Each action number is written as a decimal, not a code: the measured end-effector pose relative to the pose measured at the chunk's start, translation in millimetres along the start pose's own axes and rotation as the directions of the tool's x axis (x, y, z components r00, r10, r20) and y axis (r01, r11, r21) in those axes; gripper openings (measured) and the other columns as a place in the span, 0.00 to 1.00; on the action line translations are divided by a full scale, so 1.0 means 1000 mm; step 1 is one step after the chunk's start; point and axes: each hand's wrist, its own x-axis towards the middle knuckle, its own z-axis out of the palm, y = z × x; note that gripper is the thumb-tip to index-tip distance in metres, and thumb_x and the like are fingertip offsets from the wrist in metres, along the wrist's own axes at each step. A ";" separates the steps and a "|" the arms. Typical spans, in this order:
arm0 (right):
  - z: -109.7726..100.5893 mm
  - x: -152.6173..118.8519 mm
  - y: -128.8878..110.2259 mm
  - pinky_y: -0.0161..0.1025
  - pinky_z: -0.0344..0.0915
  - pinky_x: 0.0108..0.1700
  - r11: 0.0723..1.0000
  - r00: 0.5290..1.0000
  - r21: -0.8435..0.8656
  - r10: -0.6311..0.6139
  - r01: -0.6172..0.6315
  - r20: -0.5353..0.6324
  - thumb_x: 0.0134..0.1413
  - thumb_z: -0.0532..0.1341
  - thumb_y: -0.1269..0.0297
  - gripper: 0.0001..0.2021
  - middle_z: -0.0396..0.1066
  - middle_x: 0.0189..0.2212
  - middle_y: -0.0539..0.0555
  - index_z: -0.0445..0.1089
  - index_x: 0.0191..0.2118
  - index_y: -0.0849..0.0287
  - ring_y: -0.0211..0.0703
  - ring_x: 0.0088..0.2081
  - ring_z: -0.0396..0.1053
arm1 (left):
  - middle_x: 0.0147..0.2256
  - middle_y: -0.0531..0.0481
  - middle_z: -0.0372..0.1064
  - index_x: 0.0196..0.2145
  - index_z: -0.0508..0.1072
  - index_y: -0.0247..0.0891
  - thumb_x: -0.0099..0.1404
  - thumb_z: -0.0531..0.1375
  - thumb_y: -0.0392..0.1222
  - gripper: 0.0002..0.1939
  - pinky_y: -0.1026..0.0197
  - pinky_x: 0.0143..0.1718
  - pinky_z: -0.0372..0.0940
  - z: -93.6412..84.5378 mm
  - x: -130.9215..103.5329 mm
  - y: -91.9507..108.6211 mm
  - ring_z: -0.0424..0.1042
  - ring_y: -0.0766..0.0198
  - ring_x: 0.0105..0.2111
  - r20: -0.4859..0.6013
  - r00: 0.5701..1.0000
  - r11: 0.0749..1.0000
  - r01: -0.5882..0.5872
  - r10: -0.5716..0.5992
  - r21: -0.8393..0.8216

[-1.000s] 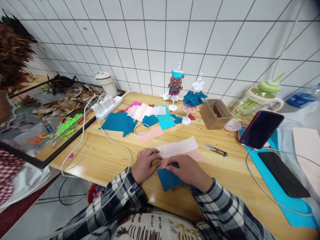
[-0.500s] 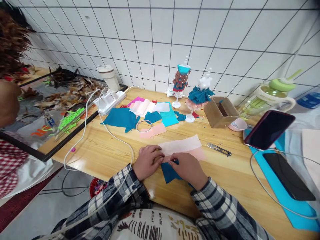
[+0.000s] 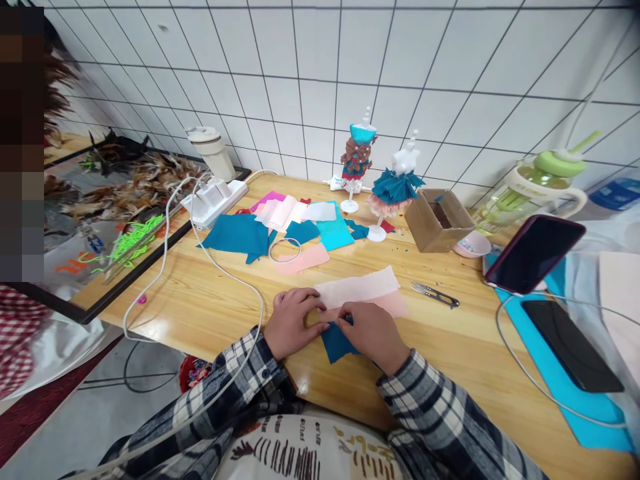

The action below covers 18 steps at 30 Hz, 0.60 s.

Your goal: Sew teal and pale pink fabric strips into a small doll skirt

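Observation:
My left hand (image 3: 291, 325) rests with thumb and fingers apart, its fingertips on the left end of layered crepe paper pieces. The uppermost is a pale pink strip (image 3: 357, 287); a salmon pink strip (image 3: 397, 305) sticks out below it. My right hand (image 3: 375, 333) is closed in a pinch at the near edge, where the pink meets a dark blue crepe paper piece (image 3: 337, 343). Its fingers and palm hide part of the blue piece. Thread snips (image 3: 435, 295) lie to the right of the strips.
Behind the hands lie blue sheets (image 3: 237, 233) and a bangle-like ring (image 3: 285, 250). Two small dressed stands (image 3: 395, 187) (image 3: 357, 153), a cardboard box (image 3: 435, 223) and phones (image 3: 573, 343) are farther right. A white cable (image 3: 225, 270) crosses the left side. A person sits at far left.
The view has shifted slightly. My left thumb and fingers look a little farther apart; my right fingertips have moved slightly at the paper's edge.

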 end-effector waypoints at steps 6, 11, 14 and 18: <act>0.003 0.000 0.000 0.37 0.56 0.35 0.999 1.000 -0.046 0.002 -0.002 -0.009 0.59 0.57 0.55 0.10 0.75 0.35 0.52 0.72 0.36 0.53 0.45 0.40 0.71 | 0.51 0.47 0.68 0.41 0.74 0.46 0.58 0.64 0.53 0.15 0.46 0.51 0.55 0.001 0.000 -0.001 0.65 0.51 0.51 -0.001 1.000 1.000 -0.003 0.003 0.002; -0.008 -0.008 0.010 0.38 0.55 0.33 0.996 1.000 -0.089 -0.018 0.016 -0.025 0.55 0.60 0.49 0.12 0.75 0.32 0.51 0.70 0.37 0.52 0.46 0.37 0.71 | 0.50 0.48 0.68 0.41 0.75 0.46 0.58 0.64 0.53 0.14 0.46 0.51 0.55 0.000 0.000 -0.003 0.65 0.50 0.51 0.009 1.000 1.000 -0.005 0.005 -0.001; -0.026 -0.013 0.027 0.39 0.54 0.33 0.992 0.999 -0.120 0.026 -0.022 0.030 0.52 0.62 0.48 0.13 0.76 0.33 0.51 0.72 0.38 0.51 0.48 0.38 0.71 | 0.51 0.48 0.68 0.40 0.75 0.47 0.58 0.64 0.53 0.14 0.46 0.51 0.54 -0.001 0.001 -0.004 0.65 0.51 0.51 0.020 1.000 1.000 -0.011 0.011 -0.007; -0.047 -0.014 0.054 0.39 0.55 0.34 0.993 0.996 -0.114 0.031 -0.021 0.083 0.50 0.63 0.55 0.08 0.76 0.35 0.51 0.74 0.36 0.51 0.47 0.38 0.70 | 0.50 0.48 0.68 0.40 0.75 0.47 0.58 0.64 0.53 0.14 0.47 0.51 0.54 -0.001 0.002 -0.005 0.65 0.51 0.51 0.022 1.000 1.000 -0.013 0.013 -0.013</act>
